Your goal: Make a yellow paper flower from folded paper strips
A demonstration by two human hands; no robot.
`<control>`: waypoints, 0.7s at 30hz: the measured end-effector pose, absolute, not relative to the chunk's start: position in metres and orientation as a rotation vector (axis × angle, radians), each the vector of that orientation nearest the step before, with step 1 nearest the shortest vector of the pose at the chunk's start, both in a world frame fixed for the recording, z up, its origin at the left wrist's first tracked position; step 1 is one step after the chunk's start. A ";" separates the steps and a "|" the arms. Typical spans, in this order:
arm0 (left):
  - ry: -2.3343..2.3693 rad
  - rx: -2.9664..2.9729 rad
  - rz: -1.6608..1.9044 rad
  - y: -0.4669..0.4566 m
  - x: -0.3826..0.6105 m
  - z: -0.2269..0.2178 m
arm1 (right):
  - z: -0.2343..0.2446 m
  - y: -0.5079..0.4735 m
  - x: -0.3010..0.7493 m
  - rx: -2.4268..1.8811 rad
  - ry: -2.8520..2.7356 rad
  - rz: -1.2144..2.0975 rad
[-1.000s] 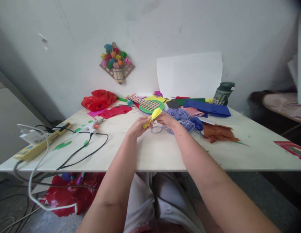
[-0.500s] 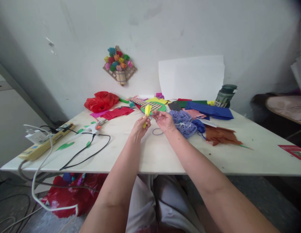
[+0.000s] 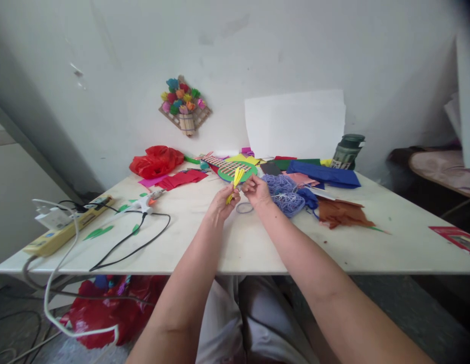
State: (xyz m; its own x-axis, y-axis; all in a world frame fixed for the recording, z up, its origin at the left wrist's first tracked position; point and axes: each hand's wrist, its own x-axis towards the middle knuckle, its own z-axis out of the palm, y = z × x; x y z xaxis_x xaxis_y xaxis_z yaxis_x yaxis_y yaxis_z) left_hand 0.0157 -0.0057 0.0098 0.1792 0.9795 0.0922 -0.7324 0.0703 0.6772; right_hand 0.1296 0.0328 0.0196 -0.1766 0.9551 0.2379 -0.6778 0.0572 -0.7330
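Observation:
My left hand (image 3: pixel 224 201) is closed around the gathered lower end of a yellow paper flower (image 3: pixel 238 176). The flower's folded petals fan upward above the fingers. Close beside it, my right hand (image 3: pixel 256 190) pinches a thin strand of purple yarn, hard to make out at the fingertips. A loop of this yarn (image 3: pixel 244 208) lies on the table below the hands, near the tangled yarn pile (image 3: pixel 284 194) on the right. Behind the flower rests a green disc (image 3: pixel 251 174) with a lattice of thin sticks (image 3: pixel 229 166) on it.
A glue gun (image 3: pixel 145 203) with its black cord and a power strip (image 3: pixel 68 227) lie left, among green paper leaves (image 3: pixel 98 232). Red paper (image 3: pixel 185 178) is at the back left. Blue paper (image 3: pixel 326 174), brown paper (image 3: pixel 343 212) and a bottle (image 3: pixel 347 151) are right.
The yellow flower has shifted slightly right, and its top looks more spread. My right hand stays close, its fingers drawn in more. The view has tilted a little.

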 end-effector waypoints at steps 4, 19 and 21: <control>0.390 0.732 1.351 -0.007 0.018 0.010 | 0.021 0.033 0.131 -0.421 -0.807 1.582; 0.347 0.618 1.420 -0.013 0.014 0.020 | 0.022 0.027 0.129 -0.429 -0.955 1.523; 0.362 0.565 1.417 -0.012 0.012 0.019 | 0.022 0.024 0.130 -0.424 -1.045 1.496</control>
